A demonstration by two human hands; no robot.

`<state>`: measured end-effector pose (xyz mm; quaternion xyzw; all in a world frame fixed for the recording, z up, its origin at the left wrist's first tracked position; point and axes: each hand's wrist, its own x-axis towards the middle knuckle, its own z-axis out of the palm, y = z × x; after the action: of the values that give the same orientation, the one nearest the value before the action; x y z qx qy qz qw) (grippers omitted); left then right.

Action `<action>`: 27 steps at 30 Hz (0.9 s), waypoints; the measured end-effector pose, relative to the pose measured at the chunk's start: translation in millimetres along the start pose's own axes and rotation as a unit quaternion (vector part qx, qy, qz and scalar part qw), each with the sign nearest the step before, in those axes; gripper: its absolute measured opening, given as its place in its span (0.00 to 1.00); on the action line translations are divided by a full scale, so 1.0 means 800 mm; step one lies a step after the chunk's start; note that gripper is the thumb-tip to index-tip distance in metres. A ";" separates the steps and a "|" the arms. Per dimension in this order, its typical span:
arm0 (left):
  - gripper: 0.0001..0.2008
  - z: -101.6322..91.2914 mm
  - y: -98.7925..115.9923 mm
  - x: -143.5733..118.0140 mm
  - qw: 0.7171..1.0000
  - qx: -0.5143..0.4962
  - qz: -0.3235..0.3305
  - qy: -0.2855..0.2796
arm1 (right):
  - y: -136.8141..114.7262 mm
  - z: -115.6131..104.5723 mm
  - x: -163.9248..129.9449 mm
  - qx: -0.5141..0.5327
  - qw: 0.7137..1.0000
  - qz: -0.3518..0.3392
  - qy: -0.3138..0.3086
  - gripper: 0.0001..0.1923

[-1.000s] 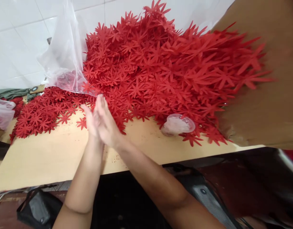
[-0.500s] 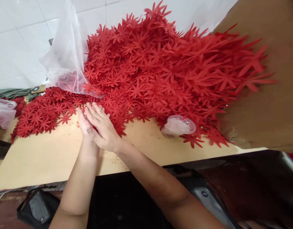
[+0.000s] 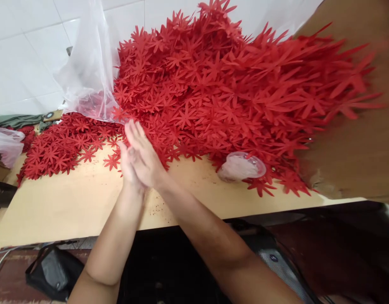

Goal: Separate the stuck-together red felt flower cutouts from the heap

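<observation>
Pressing palm to palm, the right hand (image 3: 143, 154) lies over the left hand (image 3: 126, 162) just above the near edge of the red flower cut-outs (image 3: 213, 84). Both hands are flat with fingers straight and close together; whether a cut-out sits between the palms cannot be told.

The cut-outs are thin, flat, bright red shapes with several narrow pointed petals spreading from a small centre, all alike. They are heaped in a tall mound against the white tiled wall (image 3: 23, 55), highest toward the back, and spill down into a lower, flatter spread (image 3: 55, 147) on the left side of the pale wooden table (image 3: 71, 202). A single cut-out (image 3: 111, 161) lies apart on the bare wood, just beside the left hand.

A clear plastic bag (image 3: 90, 71) stands at the left of the mound, with some red pieces showing through its lower part. A small clear plastic cup (image 3: 241, 166) lies on its side at the front foot of the heap, well to the right of the hands. A brown cardboard sheet (image 3: 355, 139) leans against the heap on the right.
</observation>
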<state>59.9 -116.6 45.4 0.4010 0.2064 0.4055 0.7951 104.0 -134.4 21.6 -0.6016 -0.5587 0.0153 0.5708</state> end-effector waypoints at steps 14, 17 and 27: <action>0.04 -0.018 -0.021 0.012 0.992 -0.047 -0.111 0.043 | 0.057 -0.035 0.017 0.194 0.964 0.174 0.048 0.29; 0.10 -0.019 -0.019 0.014 0.988 -0.057 -0.142 0.036 | 0.052 -0.043 0.005 0.218 0.958 0.187 0.012 0.27; 0.15 -0.037 -0.021 0.019 0.989 0.003 -0.145 -0.010 | 0.058 -0.046 0.002 0.175 0.962 0.205 0.046 0.10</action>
<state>57.3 -96.5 14.2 0.3733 0.2555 0.2816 0.8462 158.8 -145.0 2.5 -0.5939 -0.3856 0.2019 0.6767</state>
